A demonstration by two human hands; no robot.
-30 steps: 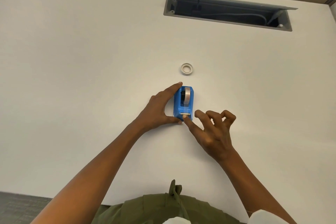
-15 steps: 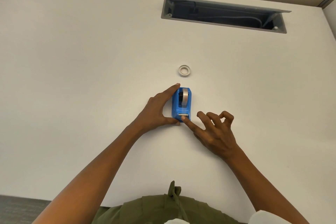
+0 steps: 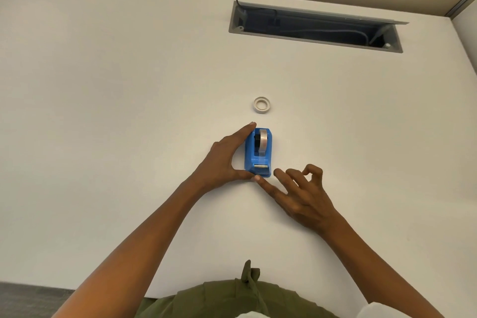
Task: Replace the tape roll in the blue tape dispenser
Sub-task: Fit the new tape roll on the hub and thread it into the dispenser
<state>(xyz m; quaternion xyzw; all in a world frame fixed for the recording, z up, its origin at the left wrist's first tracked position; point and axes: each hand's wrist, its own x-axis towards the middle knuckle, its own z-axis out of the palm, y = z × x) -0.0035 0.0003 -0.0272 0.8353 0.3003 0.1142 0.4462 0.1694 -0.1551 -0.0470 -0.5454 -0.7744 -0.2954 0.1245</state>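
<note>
— Both hands are down at the dispenser. From the head view, the left hand (image 3: pixel 222 160) spans the blue tape dispenser (image 3: pixel 258 153), forefinger at its far end, thumb at its near corner, gripping it against the white desk (image 3: pixel 103 111).

— And the right hand (image 3: pixel 302 193)?

— Holding nothing. Its fingers are loosely spread and curled, and the forefinger tip touches the dispenser's near end, just below the cutter (image 3: pixel 260 166).

— Which roll is which?

— One tape roll (image 3: pixel 262 142) sits upright in the dispenser's cradle on a black hub. A second, the loose ring (image 3: pixel 261 105), lies flat on the desk a little beyond the dispenser, not touching it. Whether that ring is spent or fresh, I cannot tell.

— So what counts as doing this step well?

— I'd judge the tape's free end wants seating on the cutter. Keep the left hand's hold firm so the dispenser can't skid, and press lightly with one fingertip, clear of the serrated edge.

— Anything else on the desk?

— An open cable tray (image 3: pixel 315 29) at the far right, well apart.
</note>
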